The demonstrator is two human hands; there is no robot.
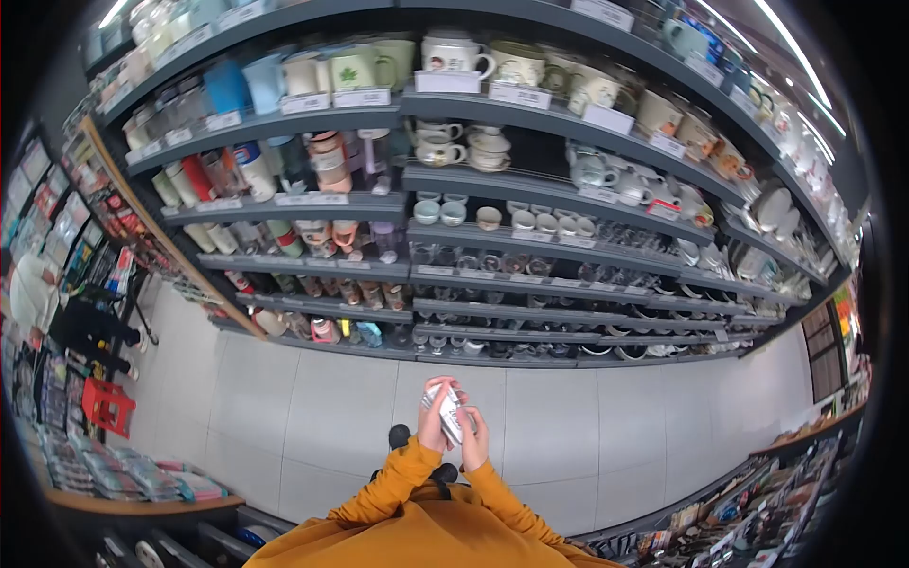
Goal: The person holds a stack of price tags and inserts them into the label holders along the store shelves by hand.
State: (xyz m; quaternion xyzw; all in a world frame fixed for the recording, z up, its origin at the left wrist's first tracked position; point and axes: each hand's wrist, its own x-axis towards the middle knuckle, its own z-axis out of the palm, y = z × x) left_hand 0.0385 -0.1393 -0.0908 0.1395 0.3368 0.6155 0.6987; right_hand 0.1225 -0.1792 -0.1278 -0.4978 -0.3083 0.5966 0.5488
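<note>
Held a small white printed item (453, 417), tilted, just below centre of the frame. Grasped its left side with the left hand (432, 426), fingers curled near the top end; closed the right hand (476, 441) along its right edge. Could not make out the print. Wore mustard sleeves (407, 473). Stood on pale floor tiles (331, 407), in dark shoes (399, 435). Faced dark grey shelves (530, 118) across the upper half: mugs (452, 57) at upper centre, small bowls (546, 223) nearer mid-frame. Noted a red stool (107, 405) at left, a person (33, 293) in white near the left edge, packets (142, 473) laid out at lower left.
</note>
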